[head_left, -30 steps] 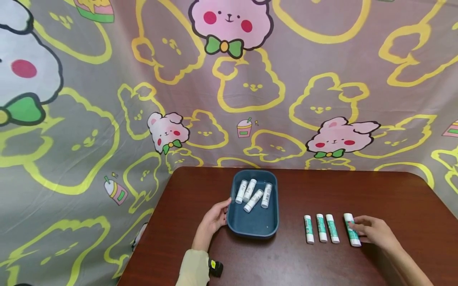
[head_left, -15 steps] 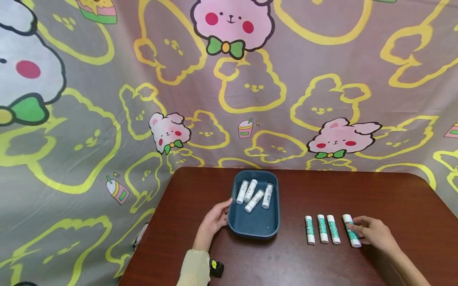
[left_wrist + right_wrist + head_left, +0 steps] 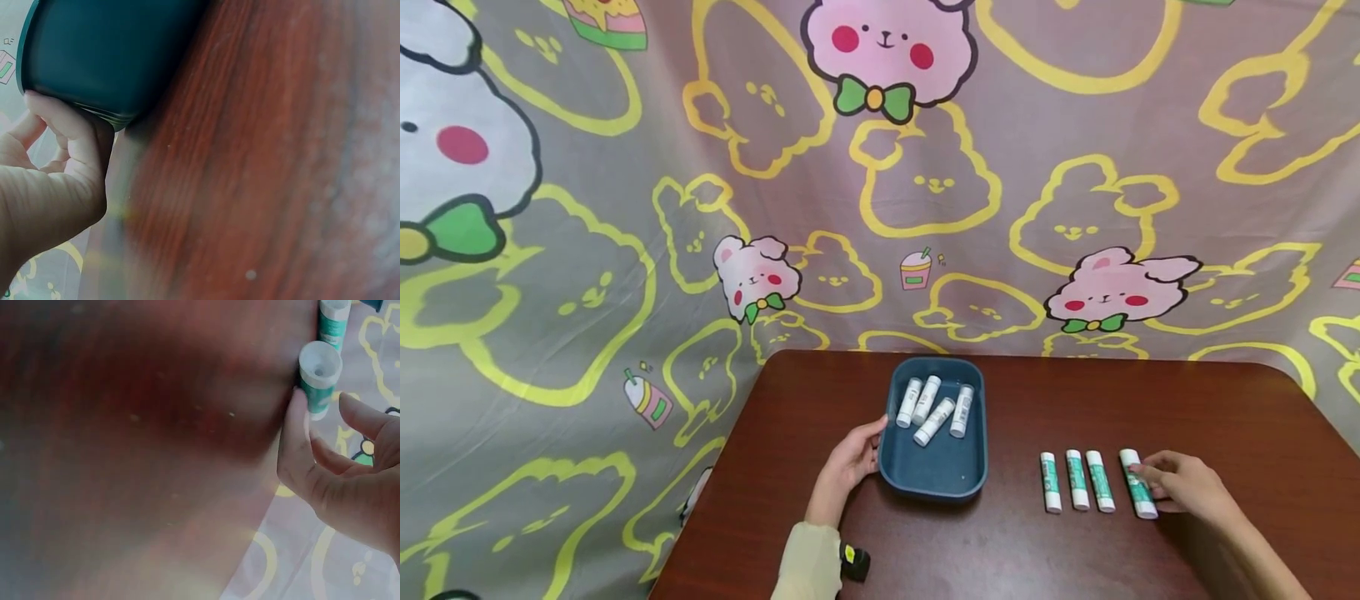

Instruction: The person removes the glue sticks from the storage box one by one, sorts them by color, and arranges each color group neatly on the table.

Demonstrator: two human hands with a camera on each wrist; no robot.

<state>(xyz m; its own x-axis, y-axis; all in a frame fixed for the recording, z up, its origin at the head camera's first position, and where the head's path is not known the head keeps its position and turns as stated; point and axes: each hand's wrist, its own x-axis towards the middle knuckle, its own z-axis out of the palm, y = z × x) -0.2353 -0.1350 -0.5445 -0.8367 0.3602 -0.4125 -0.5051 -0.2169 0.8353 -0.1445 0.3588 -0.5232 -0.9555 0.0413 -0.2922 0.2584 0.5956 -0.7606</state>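
Observation:
A row of green-and-white glue sticks (image 3: 1100,482) lies on the brown table. My right hand (image 3: 1187,486) is at the rightmost glue stick (image 3: 1138,483), which lies flat; its thumb and a finger are on either side of the stick. In the right wrist view, the white end of that glue stick (image 3: 320,365) faces the camera, close to the fingertips. My left hand (image 3: 852,454) holds the left side of a dark blue tray (image 3: 932,479), with the thumb at the rim and the other fingers bent against the outer wall. Several white tubes (image 3: 934,422) with printed labels lie inside it.
The table (image 3: 1015,550) ends at a far edge against a patterned cloth (image 3: 955,192), which also hangs along the left side. A black strap with a small device (image 3: 853,562) is on the left wrist. The tray stands left of the glue sticks.
The whole head view has shifted slightly. Both hands stay where they were, the left at the tray and the right at the rightmost glue stick.

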